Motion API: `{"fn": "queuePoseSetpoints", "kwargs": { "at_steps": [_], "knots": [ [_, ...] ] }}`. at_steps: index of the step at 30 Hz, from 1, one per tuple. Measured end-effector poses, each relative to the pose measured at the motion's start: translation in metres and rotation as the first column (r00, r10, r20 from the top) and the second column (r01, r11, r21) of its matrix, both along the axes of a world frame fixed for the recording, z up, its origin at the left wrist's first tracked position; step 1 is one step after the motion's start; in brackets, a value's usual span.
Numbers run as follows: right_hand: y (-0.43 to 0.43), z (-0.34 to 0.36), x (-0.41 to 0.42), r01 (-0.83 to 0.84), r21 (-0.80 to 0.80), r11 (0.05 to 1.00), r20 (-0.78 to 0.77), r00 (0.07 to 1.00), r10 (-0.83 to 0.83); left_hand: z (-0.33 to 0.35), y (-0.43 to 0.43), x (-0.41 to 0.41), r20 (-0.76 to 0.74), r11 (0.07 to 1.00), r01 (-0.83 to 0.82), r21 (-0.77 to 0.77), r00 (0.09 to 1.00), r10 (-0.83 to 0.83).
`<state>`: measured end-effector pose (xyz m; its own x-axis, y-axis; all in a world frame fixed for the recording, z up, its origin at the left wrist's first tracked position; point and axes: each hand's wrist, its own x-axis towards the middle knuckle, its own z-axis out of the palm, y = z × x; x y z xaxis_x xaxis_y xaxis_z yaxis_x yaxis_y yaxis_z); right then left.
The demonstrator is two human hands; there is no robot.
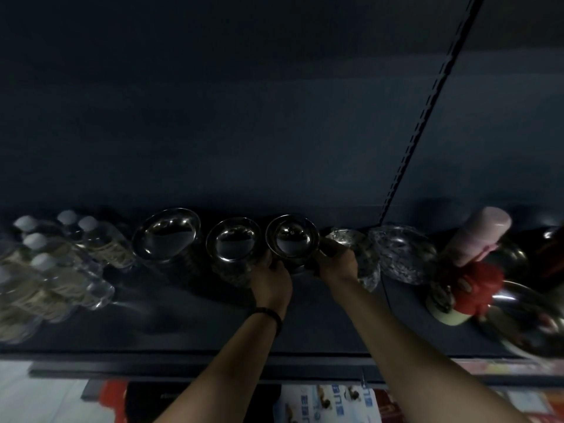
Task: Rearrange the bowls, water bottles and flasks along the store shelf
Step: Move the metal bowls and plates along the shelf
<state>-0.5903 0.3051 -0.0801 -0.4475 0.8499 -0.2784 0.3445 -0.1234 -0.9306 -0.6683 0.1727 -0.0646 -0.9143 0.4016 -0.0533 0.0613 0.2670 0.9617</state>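
Observation:
Three stacks of steel bowls stand in a row on the dark shelf [183, 328]: a large one [167, 233], a middle one [233, 239] and a smaller one [292, 237]. My left hand [272, 277] and my right hand [337, 262] grip the smaller stack from either side. Several clear water bottles [58, 270] with white caps fill the shelf's left end. To the right stand plastic-wrapped bowls [399, 251], a pink flask [479, 236] and a red-lidded flask [476, 288].
A slotted upright [421, 126] runs up the dark back panel. Large steel bowls [531, 319] crowd the far right. Below the shelf edge, packaged goods [323, 404] sit on a lower level.

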Motion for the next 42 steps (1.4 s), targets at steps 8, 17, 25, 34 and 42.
{"fn": "queuePoseSetpoints", "kwargs": {
  "at_steps": [8,17,25,34,42],
  "knots": [
    [-0.006,-0.006,0.005,-0.035,0.143,0.989,0.043,0.999,0.029,0.008,-0.009,0.001,0.005,0.996,0.081,-0.034,0.997,-0.081],
    [-0.058,0.064,0.082,-0.050,0.208,0.977,0.075,0.997,0.035,0.027,-0.052,0.024,-0.074,0.963,0.245,-0.111,0.964,-0.254],
    [-0.102,0.071,0.239,0.092,0.375,0.922,0.275,0.939,-0.206,0.038,-0.038,0.111,-0.192,0.640,0.737,-0.216,0.611,-0.768],
    [-0.034,0.054,0.392,0.239,0.432,0.869,0.411,0.806,-0.426,0.053,0.031,0.230,-0.041,0.371,0.840,-0.396,0.387,-0.921],
    [0.052,0.013,0.444,0.166,0.434,0.886,0.420,0.832,-0.362,0.044,0.102,0.298,0.077,0.327,0.781,-0.532,0.430,-0.899]
  ]
}}
